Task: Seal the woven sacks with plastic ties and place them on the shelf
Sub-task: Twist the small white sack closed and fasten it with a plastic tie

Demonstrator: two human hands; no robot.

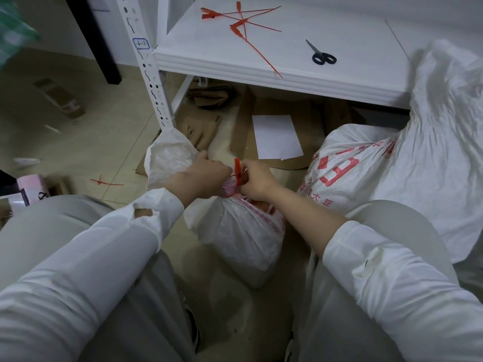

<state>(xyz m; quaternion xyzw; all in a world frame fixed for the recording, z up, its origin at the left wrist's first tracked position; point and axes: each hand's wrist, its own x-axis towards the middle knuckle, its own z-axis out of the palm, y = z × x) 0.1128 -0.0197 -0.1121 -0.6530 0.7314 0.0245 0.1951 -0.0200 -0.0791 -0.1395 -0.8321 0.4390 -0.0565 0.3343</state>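
white woven sack (235,231) stands on the floor between the person's knees, dead centre of the view, its neck gathered into a bunch.

- both forearms reach in from 7 and 5 o'clock, white sleeves pushed back off the wrists, and meet at the sack neck.
- left hand (206,176): knuckles up, fingers curled round the bunched neck and gripping it; the loose mouth of the sack flares out past it toward 10 o'clock.
- right hand (257,182): fingers curled, pinching the red plastic tie (237,169) at its locking head, whose flat tab stands upright between the two hands. the tie's band sits at the neck; how far round it runs is hidden by the fingers.
- second sack (352,173) at 3 o'clock, just beside the first; large red chinese print, "大豆" readable near its lower edge.
- red print on the held sack is too crumpled to read.
- white shelf (287,71) at 12 to 1 o'clock carries spare red ties (243,24) and black-handled scissors (322,56).
- blue-framed label (141,43) on the shelf upright, 11 o'clock, looks like "4-1", not certain.
- one used red tie (104,182) lies on the floor at 9 o'clock.
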